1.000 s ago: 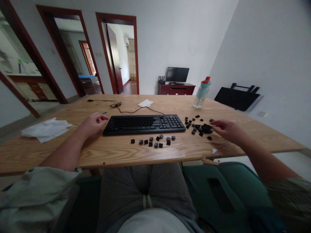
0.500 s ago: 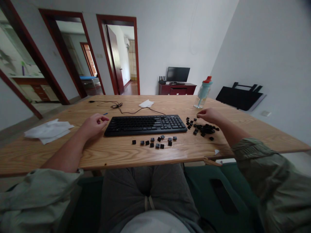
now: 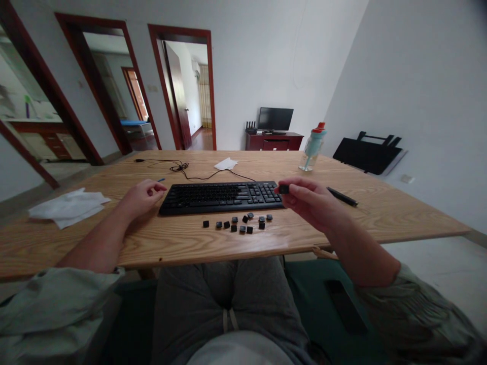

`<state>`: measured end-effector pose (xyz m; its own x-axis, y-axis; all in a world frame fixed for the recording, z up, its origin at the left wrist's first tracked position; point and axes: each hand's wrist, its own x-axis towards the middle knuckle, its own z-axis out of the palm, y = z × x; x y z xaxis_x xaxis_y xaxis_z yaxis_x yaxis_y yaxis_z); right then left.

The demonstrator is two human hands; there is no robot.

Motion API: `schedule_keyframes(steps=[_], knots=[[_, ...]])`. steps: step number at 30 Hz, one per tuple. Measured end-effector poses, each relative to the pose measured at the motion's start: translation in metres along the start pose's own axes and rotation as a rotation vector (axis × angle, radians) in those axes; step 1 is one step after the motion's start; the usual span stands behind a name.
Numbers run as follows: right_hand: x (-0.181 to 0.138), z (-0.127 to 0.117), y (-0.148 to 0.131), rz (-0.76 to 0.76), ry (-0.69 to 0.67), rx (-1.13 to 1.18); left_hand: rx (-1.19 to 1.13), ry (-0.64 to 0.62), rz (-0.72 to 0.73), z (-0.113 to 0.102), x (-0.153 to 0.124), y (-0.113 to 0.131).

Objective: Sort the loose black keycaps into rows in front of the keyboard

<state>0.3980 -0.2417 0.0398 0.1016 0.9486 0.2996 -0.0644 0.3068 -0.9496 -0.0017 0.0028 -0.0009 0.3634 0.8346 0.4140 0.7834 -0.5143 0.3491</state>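
A black keycap (image 3: 283, 189) is pinched between the thumb and fingers of my right hand (image 3: 310, 200), just over the right end of the black keyboard (image 3: 224, 197). My left hand (image 3: 142, 195) rests on the table by the keyboard's left end, its fingers curled and closed. What they hold, if anything, is hidden; a small blue tip (image 3: 161, 180) shows just behind them. In front of the keyboard lie several loose keycaps (image 3: 242, 229), some upside down. The keycap pile on the right is hidden behind my right hand and forearm.
White tissues (image 3: 68, 207) lie at the left, and a smaller tissue (image 3: 226, 163) behind the keyboard near its cable (image 3: 205, 177). A water bottle (image 3: 312, 149) stands at the back right. A black stick-like object (image 3: 342, 196) lies beyond my right hand.
My right hand has moved left and nearer from the keycap pile to the keyboard's right end, with a keycap now showing in its fingers. My left hand stays put.
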Motion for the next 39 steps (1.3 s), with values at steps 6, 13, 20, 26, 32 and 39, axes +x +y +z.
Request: schedule_keyframes(steps=[6,13,20,26,32,39], knots=[[0.005,0.007,0.001,-0.010,-0.012,-0.066,-0.004,0.001,0.005,0.000,0.001,0.000],[0.003,0.005,0.003,-0.114,-0.088,-0.497,0.006,0.011,-0.015,-0.002,-0.002,0.004],[-0.022,-0.012,0.031,-0.141,-0.185,-1.014,0.010,0.003,-0.013,-0.002,-0.002,0.005],[-0.044,-0.008,0.053,-0.231,-0.294,-1.138,0.022,-0.009,0.007,0.002,0.000,-0.001],[-0.037,0.010,0.073,-0.396,-0.307,-1.248,0.037,-0.012,-0.001,0.000,-0.001,0.000],[-0.029,0.007,0.084,-0.512,-0.238,-1.317,0.037,-0.017,0.001,0.000,-0.001,0.001]])
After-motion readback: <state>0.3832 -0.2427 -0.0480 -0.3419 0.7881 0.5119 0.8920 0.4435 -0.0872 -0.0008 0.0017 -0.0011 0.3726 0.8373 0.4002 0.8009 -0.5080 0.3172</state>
